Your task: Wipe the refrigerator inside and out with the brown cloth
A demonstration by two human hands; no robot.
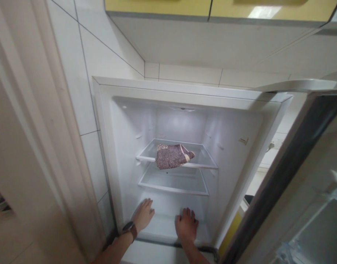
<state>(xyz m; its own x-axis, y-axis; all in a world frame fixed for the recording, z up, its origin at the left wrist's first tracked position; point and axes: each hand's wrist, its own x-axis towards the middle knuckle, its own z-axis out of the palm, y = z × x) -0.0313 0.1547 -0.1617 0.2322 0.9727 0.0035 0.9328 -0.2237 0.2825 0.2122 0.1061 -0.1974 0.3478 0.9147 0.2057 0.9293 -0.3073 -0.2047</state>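
An open white refrigerator (108, 146) fills the middle of the head view. A folded purple-brown cloth (172, 156) lies on its upper glass shelf (204, 161), hanging slightly over the front edge. My left hand (143, 214), with a brown watch on the wrist, rests flat on the bottom surface of the compartment, fingers stretched forward. My right hand (186, 224) lies beside it on the same surface, fingers curled over the front of what looks like a drawer or lower shelf. Neither hand holds anything that I can see.
A second glass shelf (174, 187) sits below the first. The fridge door (295, 176) stands open at the right. White tiled wall (86, 84) is at the left, a pale door frame (33, 146) nearer me, and yellow upper cabinets (212, 7) overhead.
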